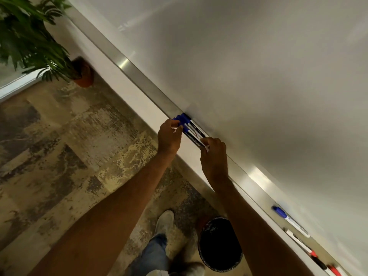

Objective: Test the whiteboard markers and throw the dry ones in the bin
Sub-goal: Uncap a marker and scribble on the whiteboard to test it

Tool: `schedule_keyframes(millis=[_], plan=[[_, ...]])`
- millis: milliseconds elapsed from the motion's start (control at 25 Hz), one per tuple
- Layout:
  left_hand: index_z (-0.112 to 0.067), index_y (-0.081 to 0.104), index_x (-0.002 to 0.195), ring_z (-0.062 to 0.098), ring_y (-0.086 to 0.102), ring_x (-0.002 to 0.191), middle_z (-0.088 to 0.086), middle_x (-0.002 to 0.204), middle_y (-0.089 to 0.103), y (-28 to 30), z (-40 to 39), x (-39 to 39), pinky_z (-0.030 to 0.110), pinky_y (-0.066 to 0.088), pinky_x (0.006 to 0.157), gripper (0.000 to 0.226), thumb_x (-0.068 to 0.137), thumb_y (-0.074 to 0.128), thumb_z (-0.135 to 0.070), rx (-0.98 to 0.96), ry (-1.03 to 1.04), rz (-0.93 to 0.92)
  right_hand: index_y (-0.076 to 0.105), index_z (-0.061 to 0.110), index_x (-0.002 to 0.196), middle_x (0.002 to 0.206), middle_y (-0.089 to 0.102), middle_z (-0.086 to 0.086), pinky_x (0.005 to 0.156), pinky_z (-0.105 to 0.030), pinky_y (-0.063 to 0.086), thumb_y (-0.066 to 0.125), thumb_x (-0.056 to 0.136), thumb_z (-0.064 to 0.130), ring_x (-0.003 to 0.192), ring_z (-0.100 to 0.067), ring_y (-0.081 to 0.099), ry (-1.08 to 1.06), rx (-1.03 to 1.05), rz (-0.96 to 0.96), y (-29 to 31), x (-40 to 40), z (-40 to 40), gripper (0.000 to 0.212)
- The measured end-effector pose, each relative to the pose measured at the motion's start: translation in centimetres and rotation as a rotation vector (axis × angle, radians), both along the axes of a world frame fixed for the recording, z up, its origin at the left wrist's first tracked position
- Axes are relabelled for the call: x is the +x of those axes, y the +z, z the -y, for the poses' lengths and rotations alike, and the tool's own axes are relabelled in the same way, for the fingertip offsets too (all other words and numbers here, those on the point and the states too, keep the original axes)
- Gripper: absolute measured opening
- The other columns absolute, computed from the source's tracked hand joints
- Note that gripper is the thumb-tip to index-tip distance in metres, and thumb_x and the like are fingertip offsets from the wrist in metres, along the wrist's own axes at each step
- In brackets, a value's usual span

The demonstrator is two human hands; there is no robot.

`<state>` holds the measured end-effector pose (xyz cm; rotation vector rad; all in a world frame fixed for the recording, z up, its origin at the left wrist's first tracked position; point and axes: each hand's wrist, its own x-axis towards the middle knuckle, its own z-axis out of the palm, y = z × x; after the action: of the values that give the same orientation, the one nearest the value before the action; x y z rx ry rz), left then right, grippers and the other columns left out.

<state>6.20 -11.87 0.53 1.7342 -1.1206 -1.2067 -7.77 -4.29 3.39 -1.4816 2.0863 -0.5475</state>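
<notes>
Both hands close on a small bunch of blue-capped markers lying on the whiteboard's metal tray: the left hand pinches the cap end with curled fingers, while the right hand grips the barrel end, so the bunch spans the gap between the two sets of fingertips. The whiteboard shows no test marks, which suggests testing is barely begun. More markers, a blue one and red-capped ones, lie further along the tray, well apart from the hands, and the bin stands on the floor below the right forearm.
</notes>
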Motion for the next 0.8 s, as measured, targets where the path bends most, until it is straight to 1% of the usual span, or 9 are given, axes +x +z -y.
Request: schedule_keyframes(millis=[80, 120, 240, 280, 360, 440, 560, 680, 800], plan=[[-0.011, 0.062, 0.118, 0.026, 0.053, 0.115, 0.010, 0.121, 0.059, -0.7, 0.8, 0.4, 0.035, 0.046, 0.095, 0.028, 0.091, 0.070, -0.012, -0.125, -0.082, 0.158, 0.064, 0.016, 0.131, 0.126, 0.061, -0.005, 0.086, -0.026, 0.050, 0.061, 0.101, 0.009, 0.119, -0.018, 0.051, 0.040, -0.042, -0.059, -0.7, 0.3, 1.0, 0.031], [-0.011, 0.060, 0.123, 0.026, 0.049, 0.119, 0.010, 0.124, 0.058, -0.8, 1.0, 0.5, 0.034, 0.042, 0.098, 0.034, 0.090, 0.071, -0.012, -0.163, -0.126, 0.203, 0.064, 0.014, 0.131, 0.126, 0.060, -0.007, 0.087, -0.029, 0.053, 0.061, 0.101, 0.008, 0.121, -0.021, 0.051, 0.065, -0.066, -0.088, -1.0, 0.4, 1.4, 0.031], [-0.010, 0.058, 0.128, 0.027, 0.044, 0.122, 0.009, 0.126, 0.060, -1.3, 1.4, 0.5, 0.028, 0.035, 0.096, 0.041, 0.089, 0.072, -0.012, -0.233, -0.218, 0.322, 0.065, 0.010, 0.127, 0.124, 0.061, -0.010, 0.087, -0.040, 0.059, 0.061, 0.100, 0.006, 0.119, -0.027, 0.054, 0.104, -0.103, -0.155, -2.2, 0.5, 2.1, 0.028], [-0.010, 0.058, 0.128, 0.027, 0.043, 0.122, 0.008, 0.126, 0.060, -1.5, 1.3, 0.5, 0.028, 0.035, 0.095, 0.040, 0.090, 0.071, -0.014, -0.256, -0.232, 0.357, 0.066, 0.010, 0.126, 0.123, 0.061, -0.011, 0.086, -0.042, 0.060, 0.062, 0.099, 0.005, 0.118, -0.028, 0.055, 0.101, -0.109, -0.167, -2.6, 0.5, 2.1, 0.027], [-0.011, 0.059, 0.127, 0.028, 0.046, 0.121, 0.007, 0.125, 0.062, -2.0, 1.1, 0.5, 0.034, 0.038, 0.095, 0.041, 0.089, 0.071, -0.017, -0.301, -0.250, 0.419, 0.066, 0.009, 0.124, 0.122, 0.062, -0.012, 0.085, -0.042, 0.060, 0.065, 0.097, 0.004, 0.116, -0.029, 0.058, 0.098, -0.133, -0.185, -3.2, 0.5, 1.9, 0.028], [-0.012, 0.060, 0.127, 0.029, 0.049, 0.120, 0.007, 0.124, 0.064, -2.5, 1.0, 0.5, 0.040, 0.041, 0.095, 0.041, 0.088, 0.071, -0.019, -0.312, -0.243, 0.457, 0.067, 0.008, 0.124, 0.122, 0.062, -0.012, 0.083, -0.039, 0.060, 0.068, 0.095, 0.003, 0.115, -0.028, 0.058, 0.115, -0.155, -0.198, -3.6, 0.4, 1.7, 0.029], [-0.013, 0.059, 0.128, 0.030, 0.050, 0.122, 0.007, 0.126, 0.064, -2.6, 1.0, 0.4, 0.043, 0.041, 0.097, 0.043, 0.088, 0.071, -0.020, -0.292, -0.233, 0.484, 0.066, 0.009, 0.123, 0.121, 0.061, -0.011, 0.080, -0.039, 0.061, 0.071, 0.093, 0.002, 0.113, -0.028, 0.058, 0.129, -0.163, -0.206, -3.9, 0.3, 1.6, 0.031], [-0.014, 0.057, 0.133, 0.030, 0.048, 0.124, 0.008, 0.130, 0.063, -2.3, 1.0, 0.3, 0.041, 0.037, 0.101, 0.046, 0.089, 0.071, -0.020, -0.289, -0.242, 0.489, 0.066, 0.007, 0.124, 0.121, 0.061, -0.013, 0.079, -0.039, 0.061, 0.073, 0.091, 0.001, 0.111, -0.028, 0.059, 0.136, -0.156, -0.197, -3.8, 0.2, 1.3, 0.034], [-0.012, 0.054, 0.136, 0.030, 0.045, 0.127, 0.009, 0.135, 0.059, -2.0, 0.8, 0.1, 0.037, 0.035, 0.100, 0.050, 0.090, 0.070, -0.021, -0.271, -0.246, 0.464, 0.066, 0.007, 0.125, 0.122, 0.062, -0.013, 0.079, -0.039, 0.060, 0.072, 0.093, 0.004, 0.112, -0.028, 0.059, 0.127, -0.166, -0.182, -3.4, -0.3, 0.6, 0.032]])
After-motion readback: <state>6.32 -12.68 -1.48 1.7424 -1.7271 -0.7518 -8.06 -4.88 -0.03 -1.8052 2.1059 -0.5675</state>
